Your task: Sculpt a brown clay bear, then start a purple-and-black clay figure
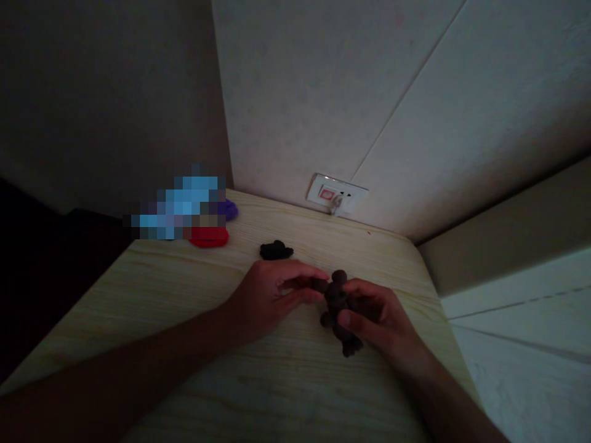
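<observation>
A small dark brown bear-like figure (340, 312) with round ears and stubby limbs is held just above the wooden tabletop. My right hand (381, 317) is closed on its right side, thumb across the body. From the left, my left hand (272, 295) pinches with thumb and fingers at one of its ears, beside the head. The figure's far side is hidden by my right fingers. A black lump (276, 250) of soft-looking material lies on the table just beyond my left hand.
A red flat piece (210, 237) and a purple piece (228, 210) lie at the back left of the pale wooden table (258, 394), partly covered by a blurred blue patch. A wall socket (337, 192) with something plugged in sits behind the table's back edge. Walls border the back.
</observation>
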Available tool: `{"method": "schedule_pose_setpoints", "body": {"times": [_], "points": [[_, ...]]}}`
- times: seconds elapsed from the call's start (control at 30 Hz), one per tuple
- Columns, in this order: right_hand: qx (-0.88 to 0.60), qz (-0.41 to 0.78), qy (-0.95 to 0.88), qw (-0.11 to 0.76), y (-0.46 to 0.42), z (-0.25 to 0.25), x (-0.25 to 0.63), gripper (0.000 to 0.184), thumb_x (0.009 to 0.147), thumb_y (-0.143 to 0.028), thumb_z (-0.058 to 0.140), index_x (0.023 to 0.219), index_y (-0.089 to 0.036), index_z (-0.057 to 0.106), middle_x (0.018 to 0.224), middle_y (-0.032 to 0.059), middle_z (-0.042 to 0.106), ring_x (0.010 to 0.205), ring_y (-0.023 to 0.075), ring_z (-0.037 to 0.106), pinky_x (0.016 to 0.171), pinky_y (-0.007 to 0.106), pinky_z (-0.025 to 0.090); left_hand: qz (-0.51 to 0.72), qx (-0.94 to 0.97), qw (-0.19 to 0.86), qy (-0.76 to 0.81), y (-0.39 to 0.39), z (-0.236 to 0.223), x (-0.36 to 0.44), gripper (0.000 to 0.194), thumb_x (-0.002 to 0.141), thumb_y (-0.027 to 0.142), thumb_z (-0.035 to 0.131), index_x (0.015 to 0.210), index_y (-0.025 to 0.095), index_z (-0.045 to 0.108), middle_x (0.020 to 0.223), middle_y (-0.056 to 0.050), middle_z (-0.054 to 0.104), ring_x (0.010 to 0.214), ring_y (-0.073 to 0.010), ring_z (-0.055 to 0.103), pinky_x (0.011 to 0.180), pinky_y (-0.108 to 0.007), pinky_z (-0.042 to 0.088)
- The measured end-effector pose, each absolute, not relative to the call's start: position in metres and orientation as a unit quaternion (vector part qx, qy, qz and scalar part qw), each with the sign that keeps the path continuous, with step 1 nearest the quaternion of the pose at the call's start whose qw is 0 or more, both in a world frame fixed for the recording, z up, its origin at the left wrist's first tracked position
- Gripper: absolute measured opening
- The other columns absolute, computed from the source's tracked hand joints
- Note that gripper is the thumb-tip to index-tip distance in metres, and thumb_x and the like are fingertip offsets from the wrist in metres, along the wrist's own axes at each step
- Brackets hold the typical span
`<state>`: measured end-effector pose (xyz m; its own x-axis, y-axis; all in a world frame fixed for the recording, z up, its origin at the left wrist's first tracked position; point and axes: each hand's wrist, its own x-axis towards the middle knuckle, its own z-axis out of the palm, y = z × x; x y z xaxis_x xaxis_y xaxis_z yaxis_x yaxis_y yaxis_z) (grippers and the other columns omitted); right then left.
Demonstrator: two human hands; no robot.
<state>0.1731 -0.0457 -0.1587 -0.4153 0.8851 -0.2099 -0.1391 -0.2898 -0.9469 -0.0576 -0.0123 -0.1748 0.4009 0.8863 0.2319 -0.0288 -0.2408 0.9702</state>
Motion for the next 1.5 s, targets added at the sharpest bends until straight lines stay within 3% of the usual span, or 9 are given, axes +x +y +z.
{"method": "schedule_pose_setpoints", "body": {"times": [0.13,0.3,0.6,0.83,1.17,1.5], "points": [[-0.409,0.692,-0.465,0.373,-0.046,-0.154,0.170,0.025,0.078,-0.022,0.091,0.099,-0.020,0.078,0.079,0.0013,0.079,0.057,0.0081,0.067,0.047,0.014,0.056,0.436,0.664,0.516,0.321,-0.011,-0.173,-0.059,0.017,0.090,0.023,0.078,0.106,0.019,0.081,0.097,-0.003,0.084,0.080,-0.0141,0.077,0.077,-0.024,0.061],[-0.412,0.682,-0.479,0.368,-0.045,-0.155,0.171,0.026,0.077,-0.025,0.092,0.098,-0.020,0.077,0.080,0.0030,0.079,0.061,0.0113,0.070,0.047,0.015,0.055,0.441,0.642,0.547,0.306,-0.013,-0.176,-0.057,0.023,0.088,0.020,0.079,0.110,0.019,0.081,0.103,-0.003,0.084,0.093,-0.0172,0.079,0.086,-0.027,0.063],[-0.428,0.673,-0.486,0.358,-0.048,-0.156,0.170,0.028,0.078,-0.027,0.092,0.099,-0.019,0.075,0.079,0.0032,0.078,0.061,0.0122,0.070,0.047,0.017,0.057,0.437,0.600,0.586,0.325,-0.015,-0.170,-0.054,0.013,0.088,0.023,0.077,0.099,0.018,0.080,0.098,-0.005,0.084,0.088,-0.0193,0.079,0.081,-0.030,0.064],[-0.415,0.677,-0.486,0.365,-0.047,-0.157,0.169,0.026,0.079,-0.025,0.091,0.098,-0.019,0.075,0.080,0.0038,0.079,0.065,0.0133,0.073,0.049,0.017,0.060,0.429,0.540,0.647,0.325,-0.014,-0.175,-0.050,0.025,0.083,0.023,0.081,0.107,0.015,0.078,0.098,-0.007,0.084,0.089,-0.0193,0.080,0.083,-0.031,0.064],[-0.419,0.680,-0.483,0.359,-0.047,-0.157,0.170,0.028,0.079,-0.026,0.091,0.100,-0.018,0.075,0.080,0.0034,0.078,0.060,0.0112,0.069,0.047,0.018,0.060,0.420,0.543,0.655,0.318,-0.012,-0.176,-0.051,0.015,0.084,0.023,0.080,0.098,0.017,0.080,0.097,-0.007,0.085,0.091,-0.0212,0.080,0.085,-0.034,0.065],[-0.421,0.687,-0.480,0.348,-0.048,-0.159,0.170,0.031,0.080,-0.029,0.090,0.102,-0.018,0.073,0.081,0.0038,0.077,0.059,0.0109,0.067,0.048,0.019,0.061,0.443,0.558,0.616,0.335,-0.014,-0.171,-0.050,0.012,0.085,0.020,0.077,0.095,0.017,0.082,0.076,-0.002,0.080,0.064,-0.0130,0.071,0.063,-0.024,0.060]]}}
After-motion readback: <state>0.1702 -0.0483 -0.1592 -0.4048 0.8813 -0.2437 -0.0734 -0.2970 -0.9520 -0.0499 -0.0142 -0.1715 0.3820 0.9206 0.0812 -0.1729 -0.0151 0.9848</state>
